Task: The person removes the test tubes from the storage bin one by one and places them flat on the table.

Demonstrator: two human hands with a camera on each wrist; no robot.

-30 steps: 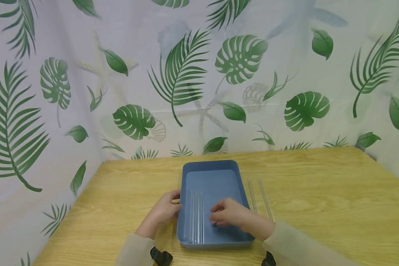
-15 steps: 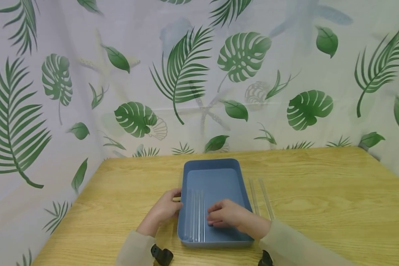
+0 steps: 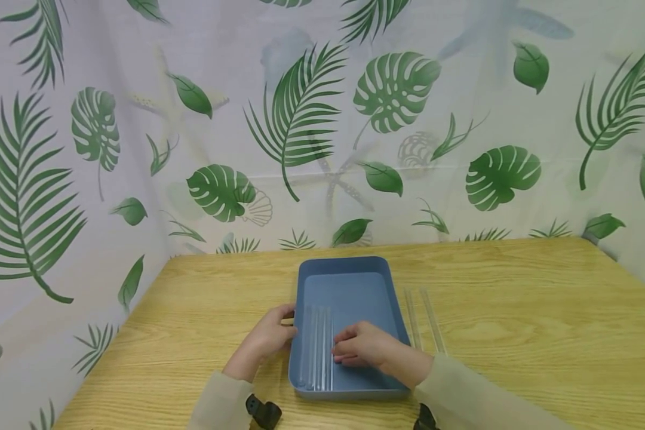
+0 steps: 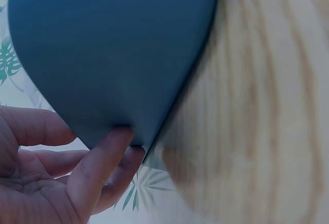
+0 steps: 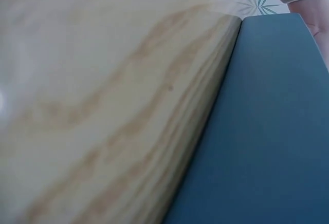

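Note:
A blue rectangular tray (image 3: 349,292) lies on the wooden table. Several clear, straight tubes (image 3: 317,346) lie side by side along its left part, pointing away from me. My right hand (image 3: 362,345) is inside the tray, its bent fingertips right at the rightmost tube. The right wrist view does not show these fingers, only the tray's outer wall (image 5: 257,121). My left hand (image 3: 271,331) rests against the tray's left side. In the left wrist view, its fingers (image 4: 100,167) touch the outer wall (image 4: 113,59).
Two more clear tubes, a left one (image 3: 414,319) and a right one (image 3: 433,322), lie on the table (image 3: 527,334) just right of the tray. My right forearm crosses the tray's right rim. A leaf-patterned curtain (image 3: 387,191) hangs behind the table and along its sides.
My right hand has shifted slightly left inside the tray, its fingertips closing in on the rightmost tube. My left hand has stayed at the tray's side.

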